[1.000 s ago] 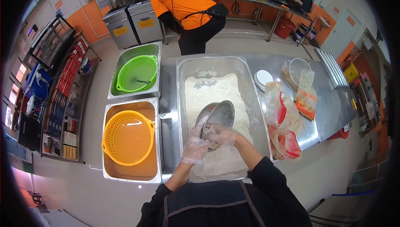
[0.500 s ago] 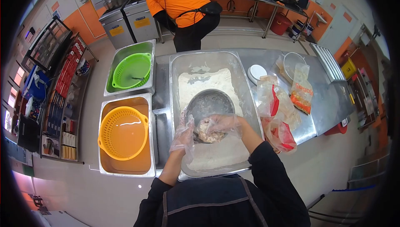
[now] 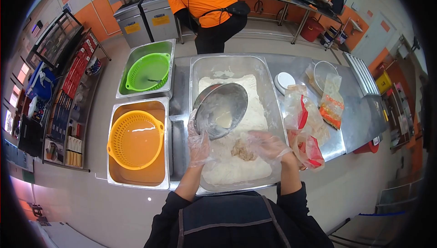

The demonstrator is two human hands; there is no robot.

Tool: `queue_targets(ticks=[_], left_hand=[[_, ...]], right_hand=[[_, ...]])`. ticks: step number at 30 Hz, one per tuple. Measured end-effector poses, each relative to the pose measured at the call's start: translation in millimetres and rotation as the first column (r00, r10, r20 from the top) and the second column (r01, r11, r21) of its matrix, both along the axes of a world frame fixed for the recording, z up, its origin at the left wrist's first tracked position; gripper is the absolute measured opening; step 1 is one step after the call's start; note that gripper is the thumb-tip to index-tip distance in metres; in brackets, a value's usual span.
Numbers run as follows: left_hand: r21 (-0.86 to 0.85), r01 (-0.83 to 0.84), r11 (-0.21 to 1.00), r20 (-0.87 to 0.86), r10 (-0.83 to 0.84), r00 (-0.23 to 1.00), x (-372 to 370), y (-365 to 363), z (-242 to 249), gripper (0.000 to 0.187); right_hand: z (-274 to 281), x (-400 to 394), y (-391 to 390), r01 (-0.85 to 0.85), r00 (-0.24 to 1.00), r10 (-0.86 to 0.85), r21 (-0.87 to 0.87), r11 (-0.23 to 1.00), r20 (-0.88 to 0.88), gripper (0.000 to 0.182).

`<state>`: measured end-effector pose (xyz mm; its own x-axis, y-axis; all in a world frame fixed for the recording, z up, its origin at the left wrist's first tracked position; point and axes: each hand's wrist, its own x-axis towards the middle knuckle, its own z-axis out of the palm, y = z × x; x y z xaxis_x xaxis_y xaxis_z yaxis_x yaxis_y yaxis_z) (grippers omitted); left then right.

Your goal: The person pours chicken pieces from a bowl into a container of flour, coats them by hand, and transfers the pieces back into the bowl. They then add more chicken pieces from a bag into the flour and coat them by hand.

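Note:
My left hand (image 3: 199, 145), in a clear plastic glove, grips the left side of a round metal bowl (image 3: 237, 94). The bowl is tilted over a deep steel tray (image 3: 195, 73), with a little pale residue inside. White flour (image 3: 218, 170) covers the tray's bottom. On the flour, between my hands, lies a lumpy, flour-coated clump of food (image 3: 244, 150) whose kind I cannot make out. My right hand (image 3: 268, 145), gloved likewise, is just right of the clump. Its fingers are stretched out, slightly blurred, and hold nothing.
Left of the tray, a green colander (image 3: 148, 71) and an orange colander (image 3: 117, 134) sit in steel pans. To the right lie plastic bags (image 3: 302, 120), a white round container (image 3: 285, 80) and a sieve (image 3: 325, 77). Across the counter a person in an orange shirt (image 3: 205, 2) bends over.
My left hand has lifted and tilted the bowl up and away from me. The clump has gone from the bowl to the flour. My right hand has moved right and opened.

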<state>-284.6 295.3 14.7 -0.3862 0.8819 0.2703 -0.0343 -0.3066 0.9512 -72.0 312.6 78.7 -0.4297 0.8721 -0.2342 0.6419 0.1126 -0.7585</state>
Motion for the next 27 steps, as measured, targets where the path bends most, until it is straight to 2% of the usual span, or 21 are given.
queue_targets(ticks=[1,2,4,5,6,7,8,9,11,12,14,15,17,20,21,22,24,25,26,27], left_hand=[[0.016,-0.017,1.000,-0.025,0.018,1.000,0,0,4,0.050],[-0.053,-0.066,0.996,-0.056,0.064,0.996,1,-2,9,0.050],[-0.178,-0.173,0.969,-0.126,0.152,0.980,4,-8,42,0.050],[-0.230,-0.122,0.966,0.020,0.130,0.991,-1,-5,35,0.049],[-0.274,-0.076,0.959,0.168,0.126,0.978,-5,-3,29,0.047],[-0.294,0.047,0.955,0.402,0.079,0.912,-10,-3,32,0.046],[-0.278,0.163,0.947,0.611,0.043,0.791,-15,-2,36,0.045],[-0.306,0.176,0.936,0.627,0.059,0.777,-21,4,38,0.044],[-0.290,0.197,0.937,0.627,0.031,0.778,-27,10,59,0.056],[-0.281,0.228,0.932,0.629,-0.001,0.777,-25,14,70,0.063],[-0.263,0.201,0.944,0.575,-0.014,0.818,-13,21,89,0.052],[-0.254,0.192,0.948,0.547,-0.023,0.837,-6,25,96,0.048],[-0.200,0.272,0.941,0.549,-0.123,0.827,8,39,103,0.051],[-0.204,0.448,0.870,0.581,-0.260,0.771,32,79,99,0.052],[-0.210,0.485,0.849,0.586,-0.288,0.758,45,97,99,0.054],[-0.212,0.518,0.829,0.587,-0.316,0.745,58,117,98,0.056],[-0.278,0.575,0.769,0.625,-0.310,0.717,85,177,75,0.052],[-0.310,0.600,0.737,0.641,-0.304,0.705,100,205,62,0.050],[-0.358,0.550,0.755,0.528,-0.322,0.786,120,227,54,0.048],[-0.392,0.492,0.778,0.402,-0.336,0.852,142,247,47,0.047]], right_hand=[[3,1,-2,0.104,0.985,-0.119,-0.122,0.987,-0.125,0.043],[3,3,-5,0.190,0.941,-0.249,-0.253,0.949,-0.230,0.042],[-10,8,-7,0.261,0.819,-0.393,-0.337,0.904,-0.419,0.040],[-17,10,-4,0.284,0.736,-0.452,-0.376,0.882,-0.504,0.039],[-26,12,0,0.344,0.767,-0.451,-0.301,0.889,-0.457,0.037],[-38,15,0,0.393,0.794,-0.452,-0.222,0.892,-0.407,0.035],[-50,16,1,0.429,0.819,-0.448,-0.137,0.893,-0.359,0.032],[-63,17,2,0.428,0.874,-0.427,-0.049,0.902,-0.231,0.031],[-80,20,5,0.399,0.912,-0.408,0.142,0.906,0.036,0.031],[-76,18,5,0.343,0.937,-0.350,0.226,0.912,-0.007,0.031],[-68,13,-2,0.256,0.966,-0.250,0.391,0.884,-0.067,0.032],[-66,12,-3,0.244,0.970,-0.232,0.373,0.895,-0.076,0.031],[-61,11,-4,0.227,0.974,-0.206,0.338,0.913,-0.098,0.030],[-70,12,-6,0.172,0.984,-0.176,0.419,0.891,-0.029,0.025],[-73,11,-6,0.285,0.940,-0.226,0.227,0.931,-0.254,0.023],[-79,8,-10,0.338,0.839,-0.292,0.019,0.941,-0.459,0.022],[-93,10,-7,0.208,0.770,-0.295,-0.214,0.954,-0.565,0.022],[-103,13,-5,0.091,0.841,-0.210,-0.253,0.963,-0.499,0.026],[-116,11,-8,0.118,0.875,-0.148,-0.093,0.989,-0.462,0.031],[-108,11,-6,0.125,0.902,-0.119,-0.013,0.992,-0.416,0.035]])
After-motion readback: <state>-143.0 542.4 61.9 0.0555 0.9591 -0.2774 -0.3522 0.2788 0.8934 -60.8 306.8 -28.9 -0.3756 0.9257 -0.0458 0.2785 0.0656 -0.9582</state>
